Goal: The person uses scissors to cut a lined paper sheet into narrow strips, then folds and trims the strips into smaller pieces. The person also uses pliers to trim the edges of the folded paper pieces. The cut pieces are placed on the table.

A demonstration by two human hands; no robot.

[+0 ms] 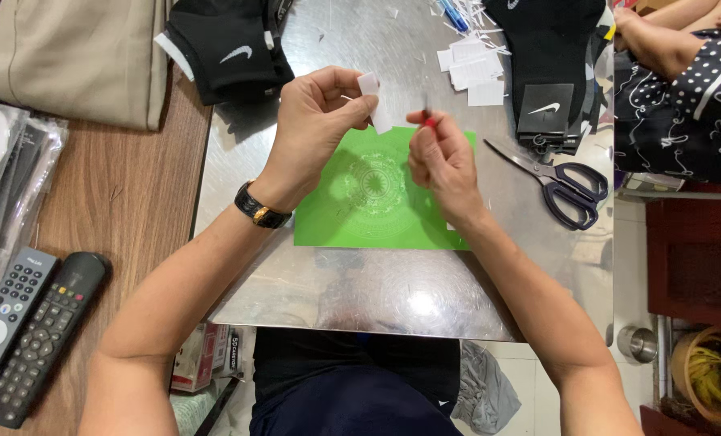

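My left hand (316, 121) pinches a small white paper slip (374, 101) between thumb and fingers, held above a green cutting mat (352, 210) with a round pattern. My right hand (441, 157) grips a thin dark tool with a red band (427, 113), its tip close to the paper slip. A black watch sits on my left wrist. Both hands hover over the shiny metal table (376, 291).
Dark-handled scissors (558, 182) lie right of the mat. White paper scraps (473, 69) and black socks (550, 56) sit at the back, more black socks (223, 48) at back left. Two remote controls (25, 323) rest on the wooden surface at left. Another person sits at far right.
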